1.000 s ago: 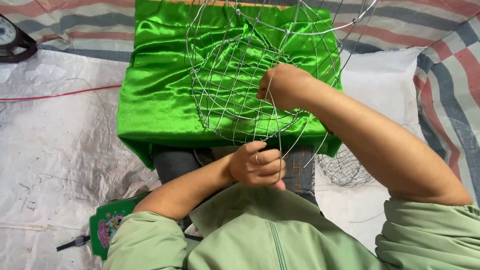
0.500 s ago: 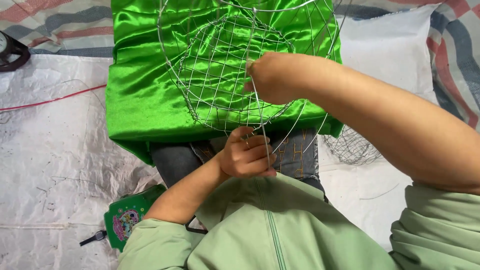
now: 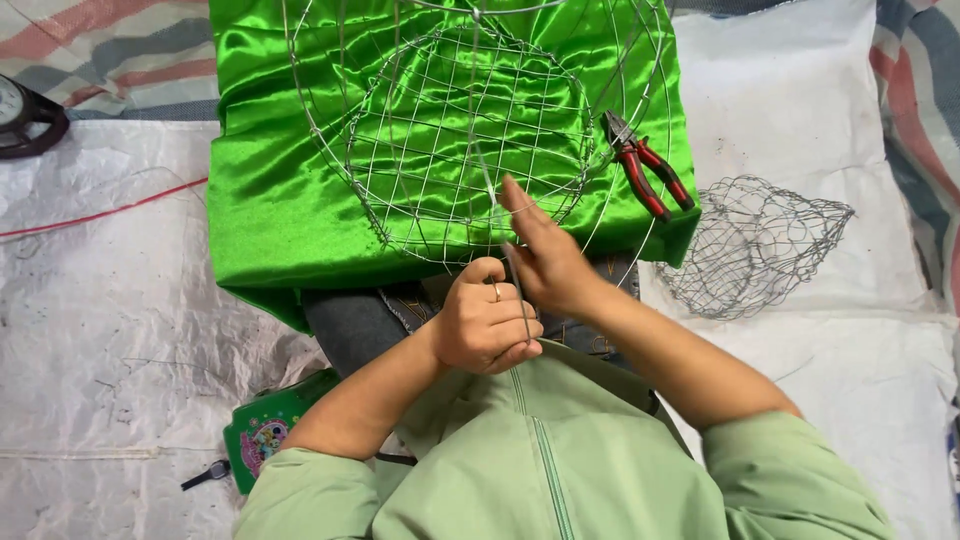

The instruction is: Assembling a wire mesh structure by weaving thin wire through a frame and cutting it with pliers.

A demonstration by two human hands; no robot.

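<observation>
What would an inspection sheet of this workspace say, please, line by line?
Surface: white woven sheet over a striped tarp on the floor.
Job's things: round wire frame lying on green satin cloth; a thin wire runs down from it into both hands.
Clutter: red-handled pliers on the cloth; smaller wire mesh piece on the sheet; green tin near the left elbow.
Grippers: left hand closed around the wire; right hand pinching it just above.
Cables: red cord across the sheet.
Surroundings: dark round dial object at the left edge; no other person seen.
</observation>
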